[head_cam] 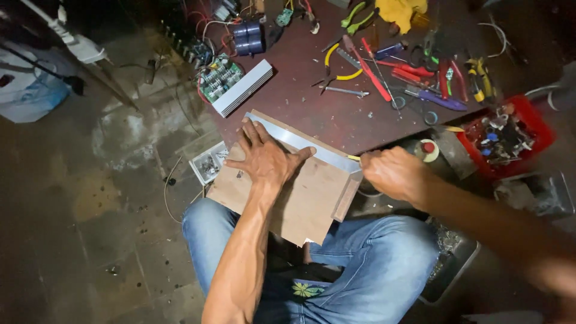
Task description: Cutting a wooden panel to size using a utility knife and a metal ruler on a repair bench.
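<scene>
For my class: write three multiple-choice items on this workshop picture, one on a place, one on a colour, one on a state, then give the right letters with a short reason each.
1. Where does the left hand rest?
A. on the brown board
B. in the red tray
C. on the floor

2. What colour is the tray of small parts at the right?
A. blue
B. red
C. white

3. How is the left hand?
A. clenched in a fist
B. spread flat
C. gripping pliers

Answers:
1 A: the palm lies on the board, beside the metal ruler.
2 B: its rim is red.
3 B: the fingers are splayed and pressing down, while the right hand grips a thin tool at the ruler's end.
</scene>
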